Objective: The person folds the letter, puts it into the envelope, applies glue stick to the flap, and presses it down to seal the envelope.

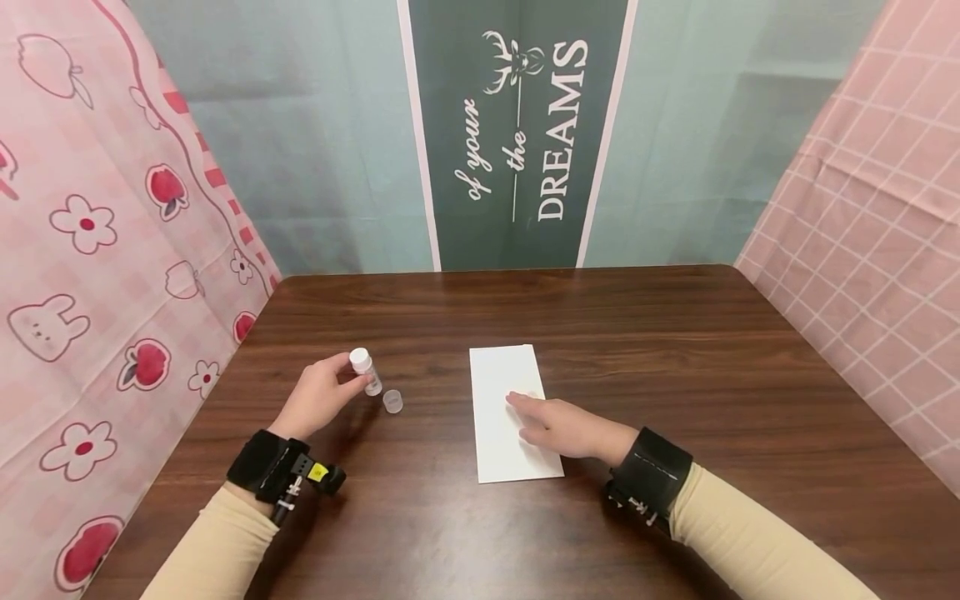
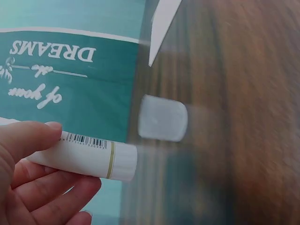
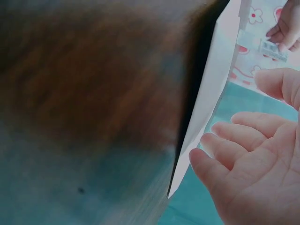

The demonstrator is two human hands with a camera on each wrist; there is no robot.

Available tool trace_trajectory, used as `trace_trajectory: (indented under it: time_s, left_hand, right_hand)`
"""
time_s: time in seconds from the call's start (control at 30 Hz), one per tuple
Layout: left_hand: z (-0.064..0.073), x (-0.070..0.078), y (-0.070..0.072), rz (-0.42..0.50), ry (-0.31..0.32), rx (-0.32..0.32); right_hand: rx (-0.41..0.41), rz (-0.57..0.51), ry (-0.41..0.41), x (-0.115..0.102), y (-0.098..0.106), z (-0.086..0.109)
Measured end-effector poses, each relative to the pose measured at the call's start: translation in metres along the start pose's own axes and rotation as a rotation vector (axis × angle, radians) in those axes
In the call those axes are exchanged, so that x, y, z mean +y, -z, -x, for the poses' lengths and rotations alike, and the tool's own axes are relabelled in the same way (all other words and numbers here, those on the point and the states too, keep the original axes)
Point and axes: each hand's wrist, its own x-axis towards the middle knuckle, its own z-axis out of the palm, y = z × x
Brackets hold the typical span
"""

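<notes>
My left hand [image 1: 318, 396] grips a small white tube [image 1: 372, 382] at the left of the table, between thumb and fingers. The tube is tilted, with its white end up in the head view. A barcode and a thin gold band show on it in the left wrist view. Right next to it on the table stands a small translucent cap [image 1: 392, 402]. My right hand [image 1: 566, 427] is over a white rectangular sheet [image 1: 498, 375], palm down. Its fingers are loosely extended in the right wrist view [image 3: 253, 154] and hold nothing; they overlap the sheet in the head view.
A dark brown wooden table [image 1: 675, 333] carries these things. Behind it hangs a green curtain [image 1: 517, 242] with white lettering. Pink patterned cloth [image 1: 150, 275] hangs at the left, and pink checked cloth [image 1: 877, 208] at the right.
</notes>
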Motion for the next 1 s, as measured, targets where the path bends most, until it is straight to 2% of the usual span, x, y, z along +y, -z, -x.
trace_trajectory:
  time_s: [0.23, 0.47, 0.6, 0.73, 0.9, 1.0]
  left_hand:
    - [-0.008, 0.023, -0.006, -0.008, -0.042, 0.006]
    - [-0.018, 0.05, -0.022, 0.044, -0.046, -0.042]
    - [-0.024, 0.059, -0.032, 0.058, -0.04, -0.061]
    - [-0.029, 0.071, -0.042, 0.068, -0.059, -0.066]
    - [-0.033, 0.081, -0.057, 0.141, -0.097, -0.088]
    - [-0.034, 0.083, -0.067, 0.192, -0.1, -0.098]
  right_hand:
    - [0.008, 0.006, 0.013, 0.0, 0.0, 0.003]
    - [0.011, -0.004, 0.002, -0.004, 0.001, 0.007]
    - [0.011, -0.011, 0.005, -0.002, 0.001, 0.009]
    - [0.016, -0.023, 0.007, -0.003, 0.002, 0.011]
    - [0.042, -0.023, 0.016, -0.004, 0.003, 0.011]
    - [0.063, -0.044, -0.014, -0.004, 0.004, 0.01]
